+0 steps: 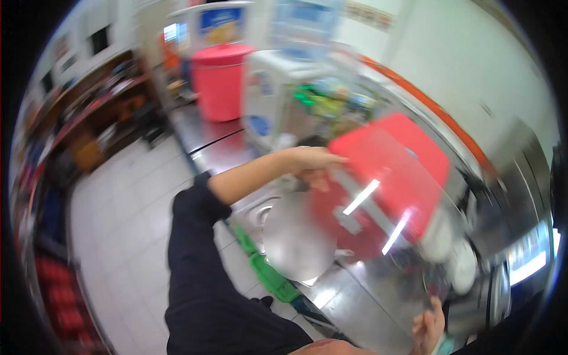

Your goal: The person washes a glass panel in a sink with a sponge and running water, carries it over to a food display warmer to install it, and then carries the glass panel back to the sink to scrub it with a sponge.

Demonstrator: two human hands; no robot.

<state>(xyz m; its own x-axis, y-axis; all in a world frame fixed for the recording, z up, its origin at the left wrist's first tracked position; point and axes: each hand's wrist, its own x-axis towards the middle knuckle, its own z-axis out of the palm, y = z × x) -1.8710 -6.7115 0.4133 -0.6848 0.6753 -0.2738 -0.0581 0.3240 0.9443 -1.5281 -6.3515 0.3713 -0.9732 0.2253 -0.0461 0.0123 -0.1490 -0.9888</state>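
Note:
My left hand (316,165) pinches the upper left edge of a large clear plastic sheet or lid (387,204), which is tilted and carries bright light reflections. Red surfaces show through it, part of a red board (414,139) behind. Below my left hand, a round shiny metal piece (299,239), blurred, covers much of the sink (260,213); whether it is a bowl or a lid I cannot tell. Low at the right, my right hand (429,325) is apart from the sheet, its fingers loosely bent and spread, with nothing visible in them.
A steel counter (367,302) runs under the sheet. White round dishes (461,266) stand at the right. Behind are a water dispenser (278,83) and a red lidded bucket (219,83). A green container (272,278) hangs at the counter's front edge. Shelves (89,112) line the left.

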